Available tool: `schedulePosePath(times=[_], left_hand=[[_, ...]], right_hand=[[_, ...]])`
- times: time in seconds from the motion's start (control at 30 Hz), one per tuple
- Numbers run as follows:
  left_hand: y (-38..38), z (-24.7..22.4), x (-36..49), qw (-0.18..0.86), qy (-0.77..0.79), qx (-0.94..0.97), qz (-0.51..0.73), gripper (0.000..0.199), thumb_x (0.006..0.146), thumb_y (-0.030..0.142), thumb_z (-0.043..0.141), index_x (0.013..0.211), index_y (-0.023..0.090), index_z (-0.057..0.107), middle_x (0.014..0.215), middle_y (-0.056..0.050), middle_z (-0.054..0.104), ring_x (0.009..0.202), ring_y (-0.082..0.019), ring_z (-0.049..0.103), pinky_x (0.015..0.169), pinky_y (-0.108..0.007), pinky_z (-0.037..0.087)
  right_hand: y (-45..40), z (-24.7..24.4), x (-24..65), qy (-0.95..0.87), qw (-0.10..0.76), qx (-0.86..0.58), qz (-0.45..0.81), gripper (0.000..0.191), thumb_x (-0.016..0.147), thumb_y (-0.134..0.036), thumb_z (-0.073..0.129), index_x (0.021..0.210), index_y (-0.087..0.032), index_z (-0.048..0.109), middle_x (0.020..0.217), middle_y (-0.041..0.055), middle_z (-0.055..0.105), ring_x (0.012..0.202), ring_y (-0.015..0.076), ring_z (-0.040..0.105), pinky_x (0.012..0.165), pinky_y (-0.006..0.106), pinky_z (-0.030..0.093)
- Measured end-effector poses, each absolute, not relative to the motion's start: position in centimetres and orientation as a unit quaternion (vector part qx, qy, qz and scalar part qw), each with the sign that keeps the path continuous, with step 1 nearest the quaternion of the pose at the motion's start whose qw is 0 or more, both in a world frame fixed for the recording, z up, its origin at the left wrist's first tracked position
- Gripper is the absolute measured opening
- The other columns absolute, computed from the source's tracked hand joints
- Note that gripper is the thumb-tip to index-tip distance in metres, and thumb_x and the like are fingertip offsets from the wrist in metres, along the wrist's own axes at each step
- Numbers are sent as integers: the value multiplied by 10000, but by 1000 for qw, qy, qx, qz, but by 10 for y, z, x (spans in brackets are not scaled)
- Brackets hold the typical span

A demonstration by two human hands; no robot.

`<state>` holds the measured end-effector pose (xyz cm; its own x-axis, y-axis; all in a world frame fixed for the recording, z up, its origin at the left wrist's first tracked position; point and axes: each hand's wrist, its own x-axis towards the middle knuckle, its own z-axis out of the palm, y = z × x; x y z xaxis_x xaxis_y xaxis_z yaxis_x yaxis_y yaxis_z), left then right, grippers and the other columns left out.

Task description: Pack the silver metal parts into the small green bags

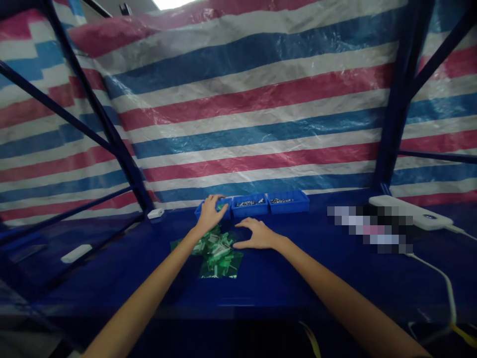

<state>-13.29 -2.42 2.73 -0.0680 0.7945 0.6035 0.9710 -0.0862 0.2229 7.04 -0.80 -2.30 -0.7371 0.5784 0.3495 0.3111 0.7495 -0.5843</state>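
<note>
My left hand [213, 215] is over the front part of the left blue bin [198, 213], its fingers apart and bent down towards green material inside. What lies under the palm is hidden. My right hand [257, 234] hovers just right of a pile of green clear bags [219, 251] with small pale parts in them; its thumb and fingers are spread, with nothing between them. The middle bin [250, 212] and the right bin [288, 206] hold small metal parts.
The blue table [276, 288] has a white power bank [428, 218] with a cable and a blurred-out object at right. Two white items, a small block [155, 214] and a longer one [76, 253], are at left. Blue frame posts and a striped sheet [261, 109] stand behind.
</note>
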Motion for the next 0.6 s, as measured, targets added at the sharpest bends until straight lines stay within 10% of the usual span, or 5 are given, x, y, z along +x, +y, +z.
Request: schedulePosePath(times=[0.23,0.6], left_hand=[[-120,-5,-137,51,-651,-737,-174,527,799,541,456,1286,339,444,1407,-65,375,1292,-296,317,1031,-482,265],[-109,-38,-114,77,-714,-674,-175,557,831,575,337,1285,280,469,1420,-101,362,1282,-388,305,986,-582,241]], right_hand=[[-37,-27,60,-935,153,-178,264,1030,455,-649,716,1359,-318,350,1430,103,318,1316,357,247,1043,550,207],[-14,-27,63,-929,228,-154,247,575,641,-425,696,1163,-228,555,1164,74,579,1076,229,527,941,396,393]])
